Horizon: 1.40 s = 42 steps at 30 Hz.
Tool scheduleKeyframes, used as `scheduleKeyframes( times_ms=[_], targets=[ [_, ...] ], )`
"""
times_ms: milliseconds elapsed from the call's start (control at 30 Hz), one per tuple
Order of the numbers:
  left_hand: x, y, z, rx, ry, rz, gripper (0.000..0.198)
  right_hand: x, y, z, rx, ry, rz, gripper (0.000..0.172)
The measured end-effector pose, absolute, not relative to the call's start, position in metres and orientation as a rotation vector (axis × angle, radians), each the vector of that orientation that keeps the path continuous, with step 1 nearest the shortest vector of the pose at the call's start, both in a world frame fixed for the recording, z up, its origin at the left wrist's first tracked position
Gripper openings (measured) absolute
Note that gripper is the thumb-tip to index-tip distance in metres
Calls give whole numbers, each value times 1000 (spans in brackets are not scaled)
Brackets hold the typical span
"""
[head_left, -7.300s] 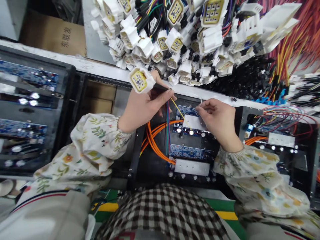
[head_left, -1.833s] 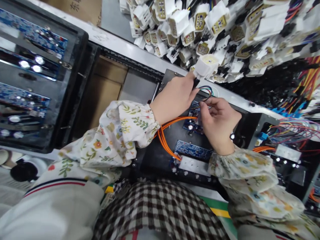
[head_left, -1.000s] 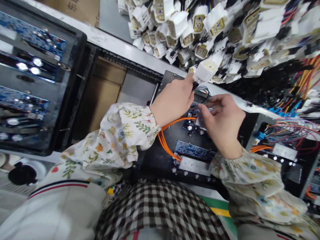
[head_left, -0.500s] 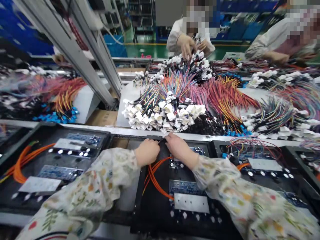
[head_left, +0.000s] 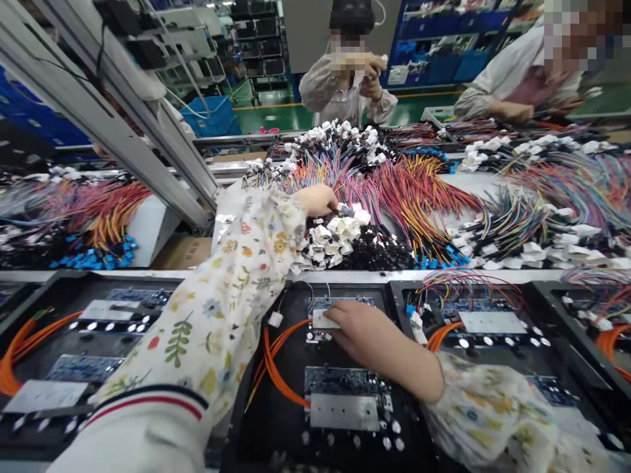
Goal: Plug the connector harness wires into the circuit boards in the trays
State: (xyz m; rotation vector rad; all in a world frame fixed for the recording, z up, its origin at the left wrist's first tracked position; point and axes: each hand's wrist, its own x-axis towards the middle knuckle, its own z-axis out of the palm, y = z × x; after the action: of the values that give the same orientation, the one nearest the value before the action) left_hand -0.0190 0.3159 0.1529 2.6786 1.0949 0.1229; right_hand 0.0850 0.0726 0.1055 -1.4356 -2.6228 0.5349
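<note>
My left hand [head_left: 318,200] reaches over the pile of wire harnesses [head_left: 345,171], its fingers closed on a harness beside the white connectors [head_left: 332,240]. The fingertips are partly hidden among the wires. My right hand [head_left: 362,332] lies over the upper circuit board [head_left: 365,302] in the black tray [head_left: 276,430], with fingers stretched along its metal plate [head_left: 323,320]. A thin wire ending in a small white connector [head_left: 275,319] lies at the tray's upper left. Orange cables [head_left: 276,368] curve toward the lower circuit board [head_left: 340,381], which has a silver plate [head_left: 344,412].
More black trays with boards stand on the left [head_left: 29,341] and right [head_left: 493,299]. Other harness piles lie at the left [head_left: 98,217] and right [head_left: 552,217]. A slanted metal post [head_left: 162,144] rises at left. Two co-workers [head_left: 348,85] work across the bench.
Both hands were together at the tray's top edge. My left hand has moved up to the harness pile, and my right has come down onto the upper board. One co-worker's hands have risen.
</note>
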Motion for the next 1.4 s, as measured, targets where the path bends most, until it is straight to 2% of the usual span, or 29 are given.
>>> scheduleKeyframes(
  times_ms=[100,200,267,300,333,400,433,467,533,633,767,833,933,1033,1167,1333,1400],
  targets=[
    [-44,315,169,2546,1207,491,14,103,83,111,-1387,-2505,465,20],
    [-52,287,202,2308,1289,1013,23,112,105,140,-1229,-2149,117,28],
    [-49,252,226,2052,1144,1391,14,108,117,174,-1174,-1829,-150,43],
    [-48,231,236,1934,953,1534,7,103,121,192,-1145,-1760,-201,58],
    [-47,210,244,1905,874,1585,5,96,122,210,-1080,-1742,-183,65],
    [-51,171,253,1897,742,1739,12,79,119,238,-1028,-1783,-13,36],
    [-56,155,253,1932,712,1802,17,71,115,246,-1065,-1850,36,31],
    [-65,141,250,1998,663,1827,18,65,111,250,-1107,-1918,47,36],
    [-86,121,235,2143,632,1692,16,61,100,243,-1182,-2094,30,41],
    [-118,99,193,1970,912,1290,15,78,78,206,-1224,-2291,134,37],
    [-127,88,122,1599,1128,962,13,118,34,140,-1408,-2239,704,35],
    [-118,91,90,1550,1150,844,8,132,13,115,-1577,-2148,1047,39],
    [-101,98,59,1512,1143,742,6,141,4,95,-1700,-2135,1047,39],
    [-94,100,52,1498,1085,713,5,132,26,88,-1745,-1887,891,31],
    [-101,101,62,1587,1059,638,9,105,69,78,-1575,-1747,1204,29],
    [-118,107,63,1714,1047,617,8,96,84,74,-1529,-1846,1257,23],
    [-123,111,56,1695,1064,682,11,100,81,76,-1535,-1806,1489,21]
  ],
)
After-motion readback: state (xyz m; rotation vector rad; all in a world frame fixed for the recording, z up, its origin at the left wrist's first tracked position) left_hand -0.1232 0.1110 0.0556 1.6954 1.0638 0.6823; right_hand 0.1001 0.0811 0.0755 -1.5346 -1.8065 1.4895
